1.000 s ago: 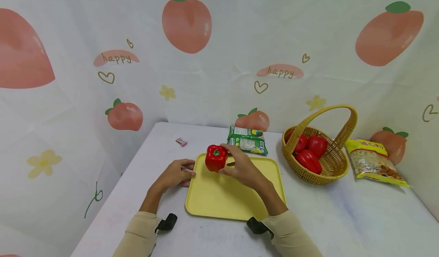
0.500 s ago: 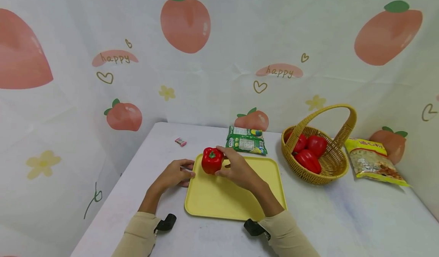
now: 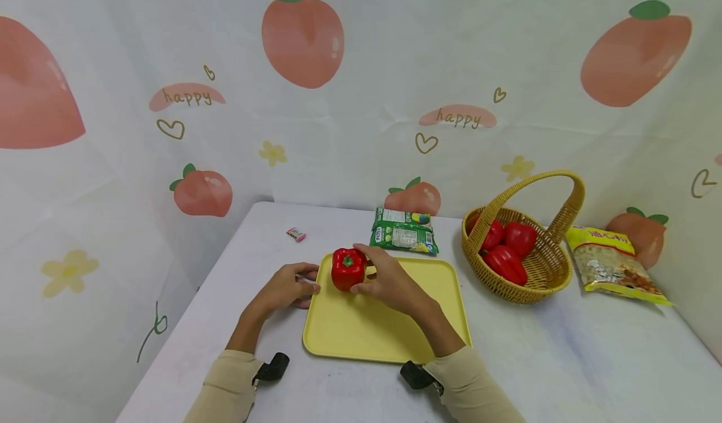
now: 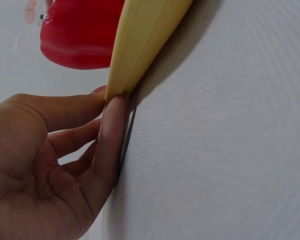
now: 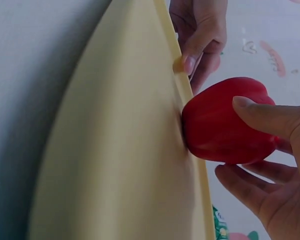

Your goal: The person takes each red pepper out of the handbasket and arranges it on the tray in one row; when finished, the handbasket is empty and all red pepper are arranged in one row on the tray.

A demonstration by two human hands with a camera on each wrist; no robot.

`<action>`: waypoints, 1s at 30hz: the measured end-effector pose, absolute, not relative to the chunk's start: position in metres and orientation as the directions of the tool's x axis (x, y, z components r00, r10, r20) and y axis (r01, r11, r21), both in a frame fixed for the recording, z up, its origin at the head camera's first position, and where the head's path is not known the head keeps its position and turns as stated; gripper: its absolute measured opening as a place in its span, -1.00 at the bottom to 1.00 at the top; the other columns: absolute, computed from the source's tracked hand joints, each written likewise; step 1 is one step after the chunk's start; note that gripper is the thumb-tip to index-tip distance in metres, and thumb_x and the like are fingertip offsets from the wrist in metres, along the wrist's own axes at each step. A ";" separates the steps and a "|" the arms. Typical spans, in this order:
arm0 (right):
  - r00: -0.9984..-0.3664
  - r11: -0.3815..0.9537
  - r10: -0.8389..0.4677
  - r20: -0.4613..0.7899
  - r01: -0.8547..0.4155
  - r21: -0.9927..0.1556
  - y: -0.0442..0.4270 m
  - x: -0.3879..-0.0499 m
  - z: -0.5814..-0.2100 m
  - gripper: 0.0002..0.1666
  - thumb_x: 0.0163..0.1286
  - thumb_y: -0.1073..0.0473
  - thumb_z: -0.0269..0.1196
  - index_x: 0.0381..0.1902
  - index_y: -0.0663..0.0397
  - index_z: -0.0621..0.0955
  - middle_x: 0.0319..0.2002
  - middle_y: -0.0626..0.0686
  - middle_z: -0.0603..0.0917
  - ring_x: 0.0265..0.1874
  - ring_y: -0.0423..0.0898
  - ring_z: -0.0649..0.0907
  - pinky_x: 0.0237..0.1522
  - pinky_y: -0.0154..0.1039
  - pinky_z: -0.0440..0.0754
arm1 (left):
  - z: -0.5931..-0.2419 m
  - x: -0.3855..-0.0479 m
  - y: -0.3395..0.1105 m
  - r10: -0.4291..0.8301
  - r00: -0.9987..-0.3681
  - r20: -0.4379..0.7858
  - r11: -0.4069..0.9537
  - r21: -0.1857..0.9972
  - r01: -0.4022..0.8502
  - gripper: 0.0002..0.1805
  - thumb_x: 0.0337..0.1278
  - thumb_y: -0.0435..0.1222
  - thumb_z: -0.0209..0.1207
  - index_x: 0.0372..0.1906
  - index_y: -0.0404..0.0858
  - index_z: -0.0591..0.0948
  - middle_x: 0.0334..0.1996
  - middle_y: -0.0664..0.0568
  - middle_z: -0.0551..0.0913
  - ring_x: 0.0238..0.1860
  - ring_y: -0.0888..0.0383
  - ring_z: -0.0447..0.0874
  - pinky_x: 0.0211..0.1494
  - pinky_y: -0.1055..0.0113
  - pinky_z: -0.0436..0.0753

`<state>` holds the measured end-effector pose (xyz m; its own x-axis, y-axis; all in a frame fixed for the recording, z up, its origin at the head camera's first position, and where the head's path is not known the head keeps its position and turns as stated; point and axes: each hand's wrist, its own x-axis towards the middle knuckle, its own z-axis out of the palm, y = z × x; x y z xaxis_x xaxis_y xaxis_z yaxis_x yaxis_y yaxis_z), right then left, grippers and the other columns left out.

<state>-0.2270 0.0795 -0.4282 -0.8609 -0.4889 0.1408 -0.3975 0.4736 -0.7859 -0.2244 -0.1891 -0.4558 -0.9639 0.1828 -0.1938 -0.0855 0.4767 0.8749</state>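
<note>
A red bell pepper [image 3: 348,274] with a green stem sits at the far left part of a yellow tray [image 3: 383,332]. My right hand [image 3: 393,283] holds it from the right side, with the thumb on the near side and the fingers beyond. In the right wrist view the pepper [image 5: 225,122] has its base against the tray's surface, and the thumb lies along it. At the tray's left edge, my left hand [image 3: 286,287] pinches the rim. The left wrist view has that thumb on the rim of the tray [image 4: 140,45] and a finger beneath it.
A wicker basket [image 3: 510,292] with a tall handle holds several red vegetables at the right. Beside it lies a yellow-topped food bag [image 3: 615,269]. Green packets [image 3: 405,237] lie behind the tray, and a small pink-wrapped candy [image 3: 296,234] lies at the back left.
My right hand has carried the bell pepper slightly left and down onto the tray. The left hand keeps its grip on the tray's edge.
</note>
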 end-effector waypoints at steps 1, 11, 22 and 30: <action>-0.862 0.477 -0.489 0.137 -0.396 -0.785 0.080 -0.227 -0.428 0.01 0.29 0.21 0.56 0.61 0.10 0.33 0.42 0.12 0.52 0.25 0.09 0.64 0.21 -0.04 0.75 | -0.456 -0.224 -0.189 0.181 -0.964 -0.192 0.477 0.875 -0.085 -0.42 0.29 -0.33 0.36 0.39 -0.35 0.57 0.10 -0.11 0.68 -0.18 0.14 0.71 -0.19 0.26 0.84; -0.865 0.472 -0.490 0.110 -0.369 -0.800 0.081 -0.227 -0.429 0.00 0.31 0.24 0.53 0.61 0.12 0.32 0.45 0.13 0.51 0.27 0.13 0.62 0.22 0.02 0.75 | -0.455 -0.223 -0.189 0.180 -0.964 -0.197 0.477 0.875 -0.090 -0.42 0.30 -0.32 0.36 0.39 -0.35 0.57 0.09 -0.10 0.68 -0.17 0.12 0.69 -0.19 0.26 0.84; -0.864 0.481 -0.493 0.098 -0.365 -0.797 0.076 -0.226 -0.430 0.05 0.31 0.22 0.54 0.64 0.09 0.27 0.44 0.12 0.50 0.31 0.11 0.61 0.22 -0.04 0.75 | -0.456 -0.223 -0.188 0.172 -0.964 -0.202 0.475 0.875 -0.098 -0.41 0.28 -0.32 0.39 0.39 -0.33 0.57 0.08 -0.10 0.68 -0.17 0.10 0.69 -0.18 0.26 0.84; -0.857 0.456 -0.502 0.119 -0.379 -0.805 0.074 -0.225 -0.430 -0.01 0.32 0.26 0.52 0.61 0.15 0.30 0.37 0.16 0.53 0.26 0.15 0.66 0.21 0.01 0.76 | -0.455 -0.223 -0.188 0.175 -0.964 -0.200 0.475 0.875 -0.095 -0.41 0.27 -0.31 0.39 0.39 -0.33 0.57 0.08 -0.10 0.68 -0.17 0.10 0.70 -0.18 0.25 0.85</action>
